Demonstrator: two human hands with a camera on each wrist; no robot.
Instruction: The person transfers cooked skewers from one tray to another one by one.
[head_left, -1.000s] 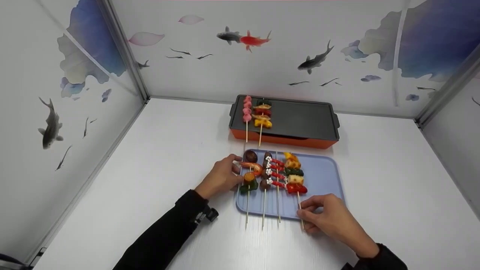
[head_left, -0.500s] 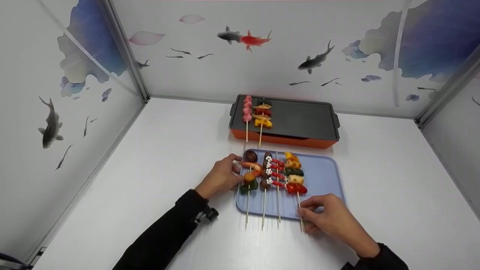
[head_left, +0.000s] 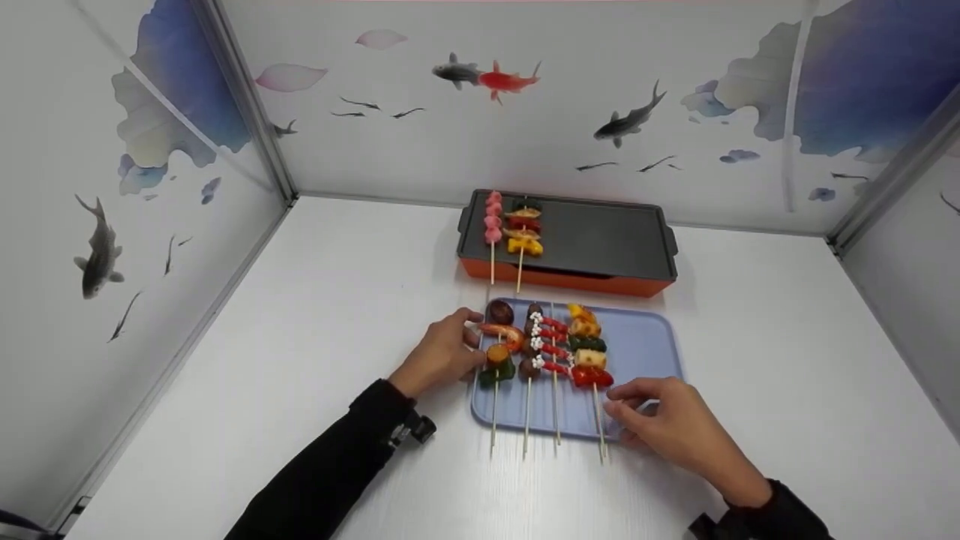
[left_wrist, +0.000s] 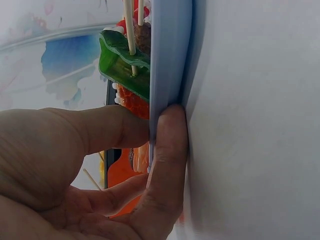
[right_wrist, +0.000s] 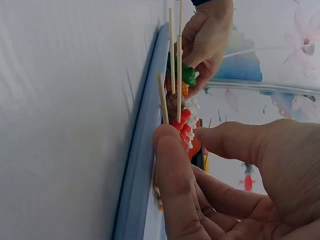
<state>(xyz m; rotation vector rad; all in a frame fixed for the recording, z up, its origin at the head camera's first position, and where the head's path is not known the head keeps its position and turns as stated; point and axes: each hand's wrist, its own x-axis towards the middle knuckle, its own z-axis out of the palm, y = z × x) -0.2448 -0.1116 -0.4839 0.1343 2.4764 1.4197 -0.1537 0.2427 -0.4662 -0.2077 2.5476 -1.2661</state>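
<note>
My left hand (head_left: 442,354) pinches the left rim of the blue tray (head_left: 645,341); in the left wrist view the thumb lies inside the rim (left_wrist: 170,55) and a finger outside it. Side by side on the tray lie a skewer with shrimp (head_left: 504,334), one with brown balls (head_left: 529,367), one with red and white pieces (head_left: 553,350) and one with mixed vegetables (head_left: 590,360). My right hand (head_left: 679,427) is just right of the vegetable skewer's stick. In the right wrist view, thumb and forefinger of this hand (right_wrist: 225,185) stand apart, a stick end (right_wrist: 163,100) by the forefinger's tip.
Behind the tray stands an orange grill with a black plate (head_left: 600,236). On its left side lie a pink skewer (head_left: 493,217) and a mixed skewer (head_left: 523,225). White walls with painted fish enclose the white table (head_left: 360,270).
My right hand has let go of the vegetable skewer's stick and moved slightly right and up. The left hand has stayed at the tray's rim.
</note>
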